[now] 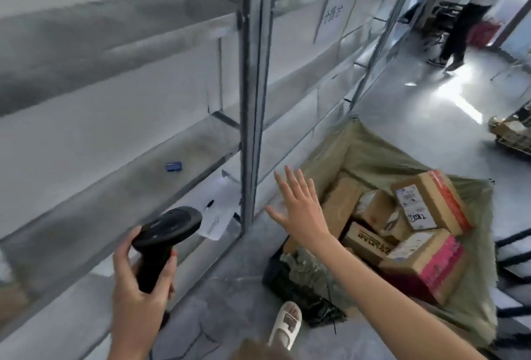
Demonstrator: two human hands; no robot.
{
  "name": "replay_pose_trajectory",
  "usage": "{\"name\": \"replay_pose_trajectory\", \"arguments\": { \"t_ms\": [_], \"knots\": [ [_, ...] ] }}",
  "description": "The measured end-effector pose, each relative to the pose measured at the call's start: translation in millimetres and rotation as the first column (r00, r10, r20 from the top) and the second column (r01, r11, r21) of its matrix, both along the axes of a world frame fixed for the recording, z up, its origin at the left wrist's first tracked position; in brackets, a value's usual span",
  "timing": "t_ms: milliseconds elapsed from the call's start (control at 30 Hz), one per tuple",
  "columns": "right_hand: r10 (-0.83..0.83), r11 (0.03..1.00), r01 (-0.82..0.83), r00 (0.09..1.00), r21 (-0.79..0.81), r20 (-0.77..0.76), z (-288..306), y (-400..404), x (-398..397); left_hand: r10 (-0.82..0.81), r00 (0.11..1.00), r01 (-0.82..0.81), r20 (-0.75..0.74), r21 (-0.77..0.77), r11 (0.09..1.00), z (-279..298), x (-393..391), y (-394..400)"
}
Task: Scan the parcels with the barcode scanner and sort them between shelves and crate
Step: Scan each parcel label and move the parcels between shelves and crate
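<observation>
Scanner (165, 237) — one; hands — two.

The barcode scanner (165, 240) handle is partly covered by the left hand (138, 293), which grips it. The paper sheet (217, 216) beyond it bears print too blurred to read. Right of the right hand (298, 210), lower parcels (370, 239) lie half-buried under others.

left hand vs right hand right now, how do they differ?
The left hand is curled round the black scanner; the right hand holds nothing. The left hand's fingers wrap the handle; the right hand's are straight and spread. The left hand sits low, in front of the shelves; the right hand reaches out beside the sack of parcels. Both are bare.
</observation>
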State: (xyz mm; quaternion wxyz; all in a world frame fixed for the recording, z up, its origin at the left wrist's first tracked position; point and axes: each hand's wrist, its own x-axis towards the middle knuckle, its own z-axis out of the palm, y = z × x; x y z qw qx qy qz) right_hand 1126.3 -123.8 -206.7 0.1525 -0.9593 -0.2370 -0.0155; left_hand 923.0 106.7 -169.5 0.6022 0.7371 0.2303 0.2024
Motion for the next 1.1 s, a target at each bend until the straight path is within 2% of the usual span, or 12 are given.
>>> {"name": "replay_pose_trajectory", "arguments": {
  "t_ms": [267, 567, 667, 800, 967, 1100],
  "knots": [
    [0.316, 0.948, -0.314, 0.948, 0.06, -0.044, 4.3, 178.5, -96.1, 0.348, 0.937, -0.347, 0.038, -0.023, 0.938, 22.9, -138.5, 91.5],
    [0.625, 0.779, -0.615, 0.776, 0.125, -0.081, 11.9, 347.9, -159.5, 0.685, 0.721, -0.69, 0.099, 0.018, 0.724, 29.0, -208.6, 147.3],
    [0.656, 0.754, -0.649, 0.746, 0.096, -0.114, 13.9, 397.0, -177.6, 0.746, 0.657, -0.752, 0.109, 0.025, 0.659, 30.6, -212.4, 164.5],
    [0.635, 0.768, -0.638, 0.748, 0.051, -0.194, 12.4, 444.9, -202.0, 0.783, 0.611, -0.79, 0.116, 0.021, 0.613, 25.3, -201.4, 180.8],
    [0.591, 0.773, -0.626, 0.77, -0.104, -0.241, -4.8, 487.6, -218.0, 0.767, 0.634, -0.771, 0.1, -0.007, 0.637, 8.3, -184.9, 189.6],
    [0.591, 0.758, -0.621, 0.783, -0.199, -0.192, -16.1, 499.1, -219.7, 0.76, 0.646, -0.761, 0.067, -0.017, 0.649, -4.6, -178.6, 203.6]
  ]
}}
